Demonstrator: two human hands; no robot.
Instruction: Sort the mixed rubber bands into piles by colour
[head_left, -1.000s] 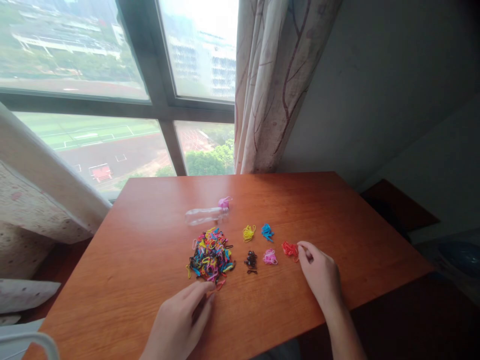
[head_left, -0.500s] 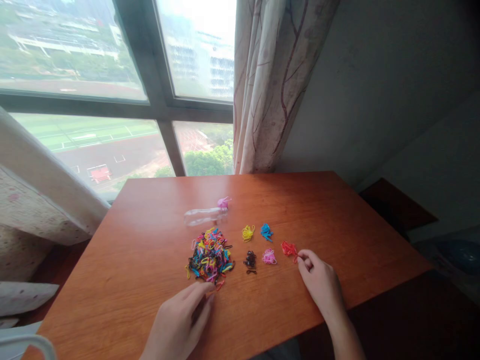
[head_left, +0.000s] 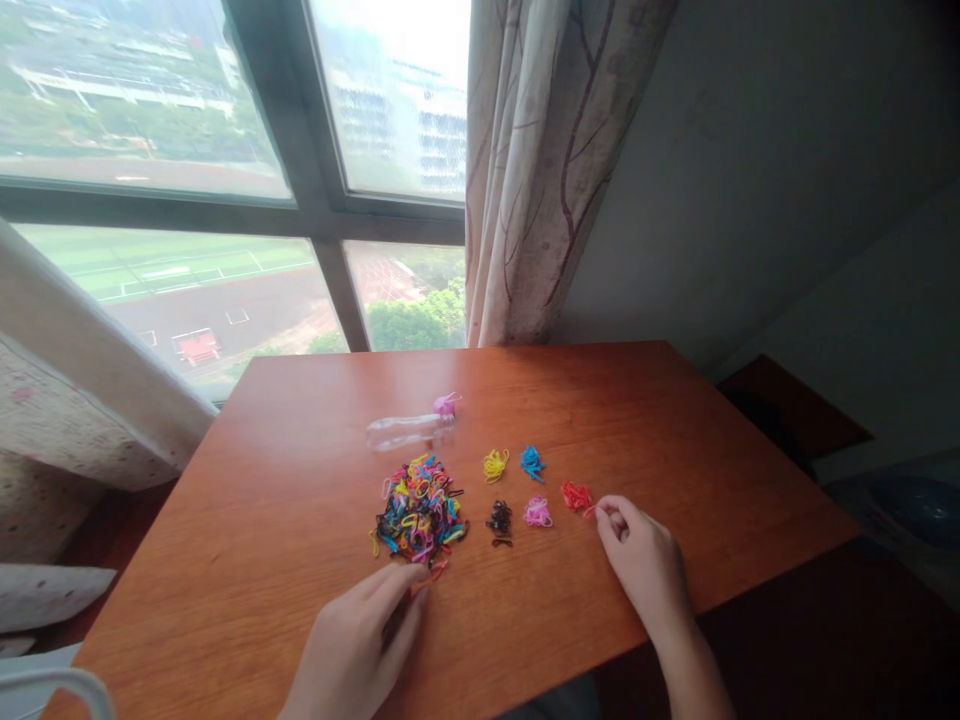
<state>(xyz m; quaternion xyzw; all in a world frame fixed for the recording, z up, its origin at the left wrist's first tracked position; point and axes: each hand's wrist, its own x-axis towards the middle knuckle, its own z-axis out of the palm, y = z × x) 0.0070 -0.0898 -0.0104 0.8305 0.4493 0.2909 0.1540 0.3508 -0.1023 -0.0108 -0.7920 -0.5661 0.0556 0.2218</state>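
A mixed heap of small colourful rubber bands (head_left: pixel 420 512) lies on the wooden table. At its near edge is my left hand (head_left: pixel 364 630), fingers closed in a pinch; a loose red rubber band (head_left: pixel 439 569) shows at the fingertips. To the right are sorted little piles: yellow bands (head_left: pixel 496 465), blue bands (head_left: pixel 532 462), black bands (head_left: pixel 499 517), pink bands (head_left: pixel 538 512) and red bands (head_left: pixel 577 496). My right hand (head_left: pixel 646 555) is beside the red pile, thumb and forefinger pinched on a red rubber band (head_left: pixel 590 511) whose end sticks out toward that pile.
Behind the heap lies a clear plastic bottle (head_left: pixel 405 432) on its side, with a pink piece (head_left: pixel 447 403) by its mouth. The table (head_left: pixel 247 520) reaches back to a window and a patterned curtain (head_left: pixel 540 170). A white curved bar (head_left: pixel 64 680) stands at lower left.
My right hand has shifted very slightly away from the red pile, and the red band at its fingertips shows more. My left hand stays at the heap's near edge.
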